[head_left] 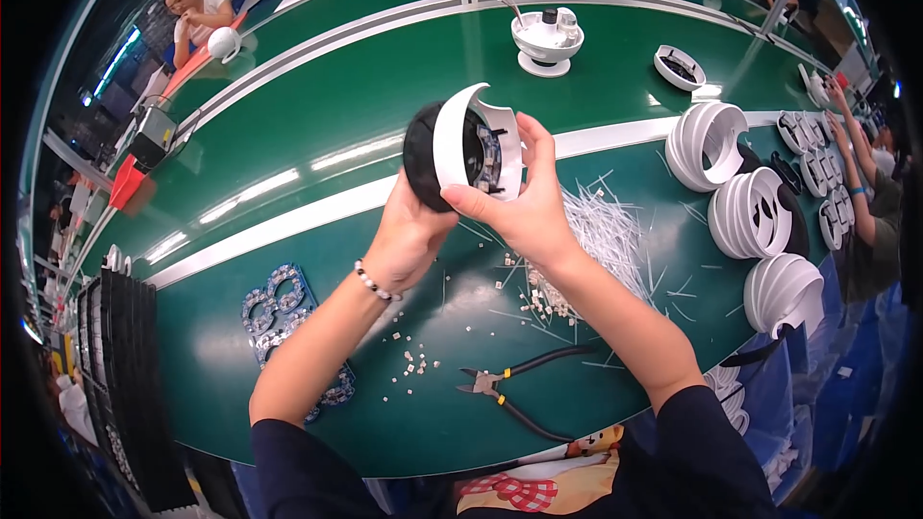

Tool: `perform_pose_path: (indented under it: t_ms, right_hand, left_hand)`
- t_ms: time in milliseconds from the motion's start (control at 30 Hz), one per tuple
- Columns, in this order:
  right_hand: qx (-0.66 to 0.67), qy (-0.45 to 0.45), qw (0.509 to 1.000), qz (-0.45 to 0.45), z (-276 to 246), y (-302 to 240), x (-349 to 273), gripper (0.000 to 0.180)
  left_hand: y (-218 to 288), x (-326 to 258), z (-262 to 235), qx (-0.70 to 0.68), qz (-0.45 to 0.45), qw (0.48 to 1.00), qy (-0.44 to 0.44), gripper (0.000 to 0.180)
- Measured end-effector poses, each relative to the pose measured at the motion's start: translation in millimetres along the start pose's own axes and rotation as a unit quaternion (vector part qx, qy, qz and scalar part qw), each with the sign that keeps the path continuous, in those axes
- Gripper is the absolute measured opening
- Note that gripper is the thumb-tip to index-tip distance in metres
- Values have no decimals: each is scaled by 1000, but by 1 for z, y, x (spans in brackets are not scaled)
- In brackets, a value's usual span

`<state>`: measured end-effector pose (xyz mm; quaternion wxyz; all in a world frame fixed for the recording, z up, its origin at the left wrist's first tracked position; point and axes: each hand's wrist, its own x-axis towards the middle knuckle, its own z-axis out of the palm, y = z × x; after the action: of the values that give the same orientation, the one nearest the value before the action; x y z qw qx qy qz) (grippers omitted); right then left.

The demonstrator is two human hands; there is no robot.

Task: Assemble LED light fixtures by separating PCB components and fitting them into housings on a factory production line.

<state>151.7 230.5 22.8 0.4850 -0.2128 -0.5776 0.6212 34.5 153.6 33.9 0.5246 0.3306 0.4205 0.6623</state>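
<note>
Raised over the bench's middle is a rounded camera-like housing: a white curved shell [449, 144] against a black round front part [419, 156], with a small circuit board [488, 159] showing inside. My left hand [413, 235] is closed under the black part, its fingertips mostly hidden behind it. From the right, my right hand [524, 197] grips the white shell, thumb on the lower rim and fingers behind. Below my forearms lie cutting pliers [488, 383] with black handles, jaws pointing left. Ring-shaped blue circuit boards [286, 288] lie beside my left forearm, which hides part of them.
White cut plastic strips [606, 235] pile up right of my hands, near tiny pale connectors [546, 300]. Stacked white shells [707, 146] line the right side; black trays [125, 356] stand left. Farther back sits a white bowl [548, 37] with bottles. Another person [197, 14] sits far left.
</note>
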Motion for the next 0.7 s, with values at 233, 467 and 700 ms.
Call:
perform_pose_path:
  t_ms: [233, 467, 700]
  right_hand:
    - [-228, -114, 963, -85, -6, -16, -15, 116]
    - [-313, -127, 933, -125, -3, -20, -21, 115]
    - [-375, -147, 880, -250, -6, -21, -26, 105]
  left_hand:
    - [16, -4, -20, -258, -122, 951, -123, 81]
    - [3, -6, -29, -289, -64, 945, -141, 50]
    - [-3, -10, -16, -324, -47, 933, -152, 64]
